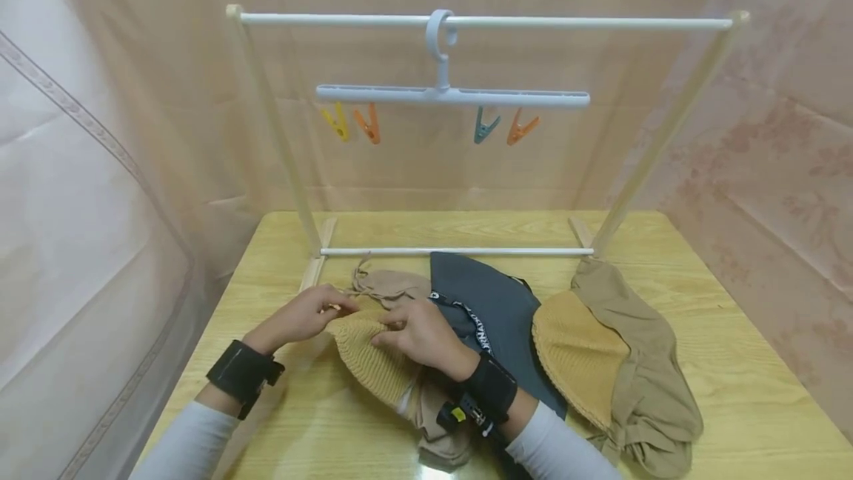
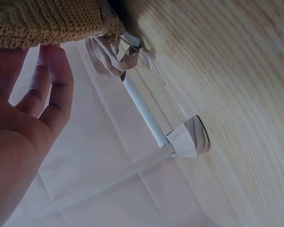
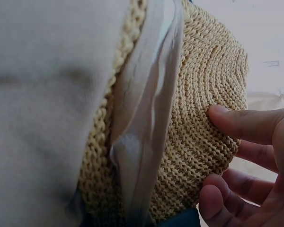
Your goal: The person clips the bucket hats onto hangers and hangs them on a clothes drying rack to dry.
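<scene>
A tan knitted sun hat (image 1: 376, 358) with beige cloth attached lies between both hands in the head view. At its left edge, the left hand (image 1: 309, 315) holds the knit with its fingertips; in the left wrist view its fingers (image 2: 57, 80) reach up behind the hat's edge and the thumb is hidden. The right hand (image 1: 426, 335) pinches the hat from the other side. Its thumb (image 3: 236, 123) lies on the ribbed knit in the right wrist view, with the other fingers behind the edge. A pale inner band (image 3: 151, 109) shows inside the hat.
A dark hat (image 1: 493, 310) with white lettering lies just right of the hands. Beyond it lies another tan hat (image 1: 576, 354) with khaki cloth (image 1: 656, 384). Behind stands a rack (image 1: 333, 19) carrying a pale blue hanger (image 1: 453, 97) with several coloured clips, including a yellow clip (image 1: 338, 124).
</scene>
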A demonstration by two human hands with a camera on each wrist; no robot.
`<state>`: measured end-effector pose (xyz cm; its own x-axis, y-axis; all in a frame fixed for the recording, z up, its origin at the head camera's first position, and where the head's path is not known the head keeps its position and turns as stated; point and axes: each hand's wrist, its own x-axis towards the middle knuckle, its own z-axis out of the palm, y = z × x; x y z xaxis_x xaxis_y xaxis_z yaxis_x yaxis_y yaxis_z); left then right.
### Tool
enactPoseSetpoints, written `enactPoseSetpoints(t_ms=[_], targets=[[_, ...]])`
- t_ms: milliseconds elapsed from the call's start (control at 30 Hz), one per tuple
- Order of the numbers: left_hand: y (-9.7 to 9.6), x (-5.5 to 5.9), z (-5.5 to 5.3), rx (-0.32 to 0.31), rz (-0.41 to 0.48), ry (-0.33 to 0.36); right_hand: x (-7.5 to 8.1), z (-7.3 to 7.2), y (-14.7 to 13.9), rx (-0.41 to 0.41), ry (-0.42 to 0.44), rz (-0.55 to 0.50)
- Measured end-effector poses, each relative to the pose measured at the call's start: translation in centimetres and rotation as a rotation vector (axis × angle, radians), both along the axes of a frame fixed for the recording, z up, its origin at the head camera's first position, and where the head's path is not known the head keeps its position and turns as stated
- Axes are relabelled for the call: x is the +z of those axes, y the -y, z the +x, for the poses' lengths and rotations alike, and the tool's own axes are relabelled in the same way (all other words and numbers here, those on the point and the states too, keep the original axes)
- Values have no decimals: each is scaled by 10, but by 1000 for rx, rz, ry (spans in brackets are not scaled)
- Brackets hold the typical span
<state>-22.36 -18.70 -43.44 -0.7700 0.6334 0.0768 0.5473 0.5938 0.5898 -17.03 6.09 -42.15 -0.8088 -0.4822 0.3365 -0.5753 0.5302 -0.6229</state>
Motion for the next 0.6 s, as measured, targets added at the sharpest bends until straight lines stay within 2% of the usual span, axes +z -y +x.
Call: enactPoseSetpoints(t_ms=[133, 300, 433, 600], targets=[[2, -2, 0, -8, 42, -29, 2, 0, -1, -19, 46, -32], [4, -4, 2, 5, 78, -30, 1, 0, -1, -34, 106, -63], [6, -5, 3, 30, 103, -27, 2, -1, -2, -46, 108, -81], [7, -7, 4, 27, 136, -9, 5, -1, -4, -58, 116, -93]])
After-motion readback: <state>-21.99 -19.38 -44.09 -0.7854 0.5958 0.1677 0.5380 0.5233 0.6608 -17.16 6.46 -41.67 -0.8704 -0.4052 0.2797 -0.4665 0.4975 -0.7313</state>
